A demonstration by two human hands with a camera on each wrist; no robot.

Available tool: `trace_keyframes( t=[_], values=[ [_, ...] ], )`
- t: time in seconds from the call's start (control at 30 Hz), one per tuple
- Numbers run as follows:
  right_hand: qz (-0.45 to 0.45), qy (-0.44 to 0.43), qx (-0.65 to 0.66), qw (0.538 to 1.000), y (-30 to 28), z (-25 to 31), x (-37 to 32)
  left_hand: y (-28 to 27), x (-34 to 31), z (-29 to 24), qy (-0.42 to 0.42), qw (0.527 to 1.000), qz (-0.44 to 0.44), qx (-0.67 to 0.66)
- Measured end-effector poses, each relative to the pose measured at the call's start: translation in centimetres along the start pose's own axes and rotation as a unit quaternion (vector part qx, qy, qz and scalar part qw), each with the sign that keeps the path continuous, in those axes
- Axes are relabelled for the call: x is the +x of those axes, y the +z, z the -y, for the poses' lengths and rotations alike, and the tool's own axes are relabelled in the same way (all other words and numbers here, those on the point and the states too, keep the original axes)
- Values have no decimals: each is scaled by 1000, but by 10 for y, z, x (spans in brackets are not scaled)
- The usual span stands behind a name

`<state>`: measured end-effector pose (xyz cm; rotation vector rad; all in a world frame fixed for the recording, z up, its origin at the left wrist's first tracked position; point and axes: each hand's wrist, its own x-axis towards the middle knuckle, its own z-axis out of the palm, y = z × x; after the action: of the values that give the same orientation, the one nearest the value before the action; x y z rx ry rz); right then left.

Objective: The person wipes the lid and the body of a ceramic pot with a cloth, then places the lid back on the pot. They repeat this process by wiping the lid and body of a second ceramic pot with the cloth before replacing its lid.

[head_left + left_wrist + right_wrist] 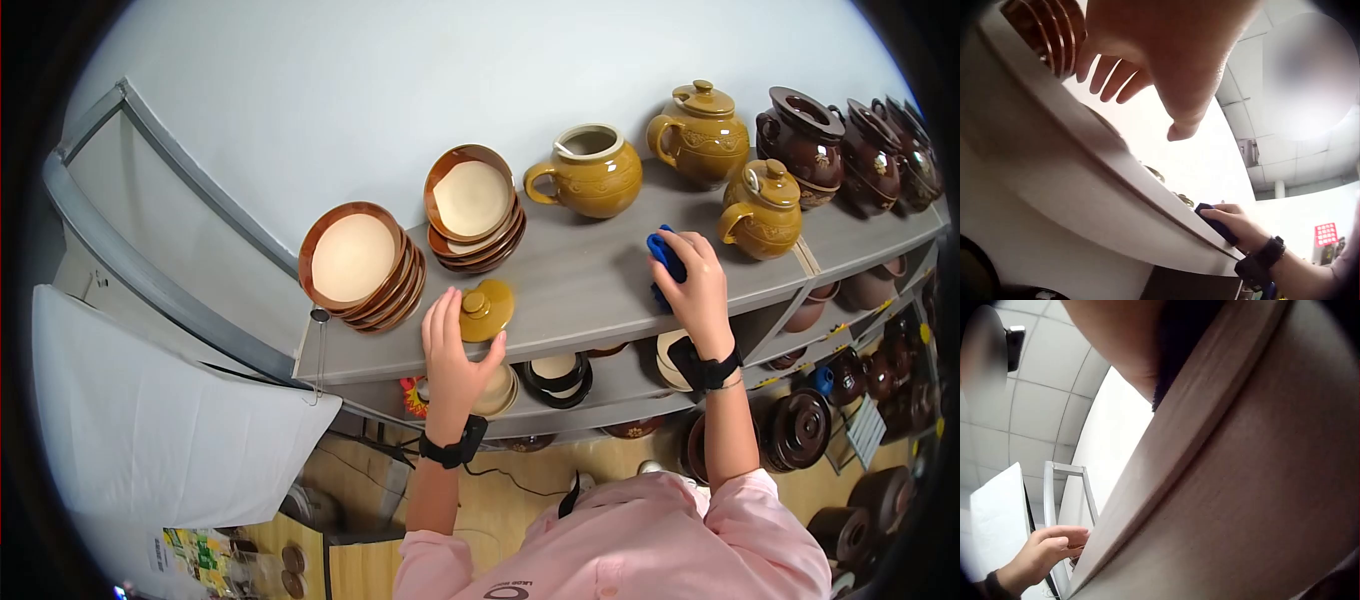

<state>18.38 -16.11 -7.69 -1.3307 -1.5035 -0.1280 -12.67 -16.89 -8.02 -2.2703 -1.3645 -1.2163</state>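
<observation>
My left hand (456, 345) is held over the shelf's front edge with its fingers extended, right beside a mustard-brown lid (490, 312) that lies knob up. In the left wrist view nothing sits between that hand's thumb and fingers. My right hand (698, 285) grips a bunched blue cloth (666, 262) at the shelf surface; the cloth also shows in the left wrist view. Behind, a mustard-brown pot (600, 188) with a side handle stands without a lid. A smaller lidded teapot (768, 215) is to the right of my right hand.
Two stacks of brown-rimmed bowls, the left stack (352, 262) and the middle stack (470, 205), stand left of the pot. A larger lidded pot (705, 140) and several dark brown jars (800, 150) line the back right. Lower shelves hold black bowls (557, 380). A metal frame (190, 170) borders the left end.
</observation>
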Motion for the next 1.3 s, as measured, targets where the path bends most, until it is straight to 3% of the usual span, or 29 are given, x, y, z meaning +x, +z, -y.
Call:
trace_keyframes(
  t=[0.27,0.37,0.67,0.77,0.8,0.9,0.93,1.13,1.3],
  values=[
    [-8,21,92,996,-1,-19,-2,18,77,-47,63,994,73,-57],
    [-10,19,97,995,-3,-19,-4,40,113,-50,20,991,98,-88],
    [-12,4,101,995,-8,-21,-5,106,198,-33,32,988,149,-1],
    [-3,5,98,995,-9,-22,-6,122,214,-21,-24,972,234,11],
    [-3,3,96,995,-9,-22,-6,124,214,-19,-23,976,216,7],
    [-2,3,92,996,-10,-22,-6,128,216,-13,-115,962,238,-75],
    [-2,1,91,996,-10,-22,-6,114,216,-33,-173,945,260,-97],
    [-9,-1,89,996,-9,-22,-6,108,213,-36,-245,918,278,-140],
    [-12,-9,84,996,-9,-22,-6,96,206,-40,-306,865,306,-256]
  ],
)
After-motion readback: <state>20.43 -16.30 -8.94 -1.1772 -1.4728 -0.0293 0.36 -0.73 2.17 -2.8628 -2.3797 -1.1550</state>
